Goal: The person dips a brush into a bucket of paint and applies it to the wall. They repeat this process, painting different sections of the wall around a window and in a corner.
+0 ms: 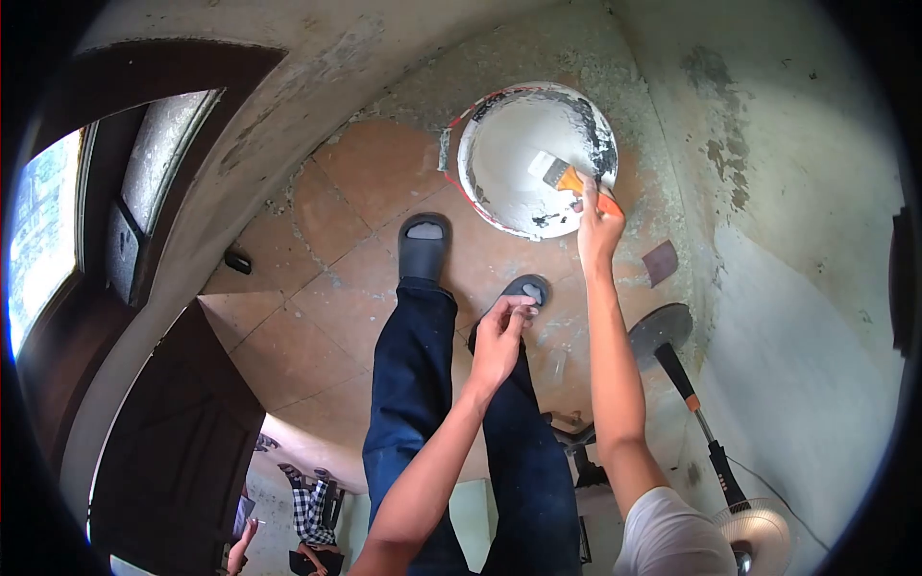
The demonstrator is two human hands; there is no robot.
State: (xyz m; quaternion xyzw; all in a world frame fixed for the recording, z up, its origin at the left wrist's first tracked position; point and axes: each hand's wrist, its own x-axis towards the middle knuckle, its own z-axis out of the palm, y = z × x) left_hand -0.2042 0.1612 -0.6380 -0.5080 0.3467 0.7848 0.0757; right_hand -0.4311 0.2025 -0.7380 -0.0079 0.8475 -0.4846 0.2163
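My right hand grips the orange handle of a paintbrush. Its bristles, coated white, are over the inside of a large round bucket of white paint. Dried white and dark smears streak the bucket's inner wall, and a red handle runs along its left side. Lower down, in front of my leg, my left hand hangs with its fingers curled in toward the thumb, and nothing shows between them. Below the bucket, my feet in dark grey slippers stand on the tiles.
Paint-spotted brown tiles cover the floor. A small brown sheet lies by the peeling right wall. Below it stands a fan on a pole with a round base. Left are a window and a dark door; other people sit beyond.
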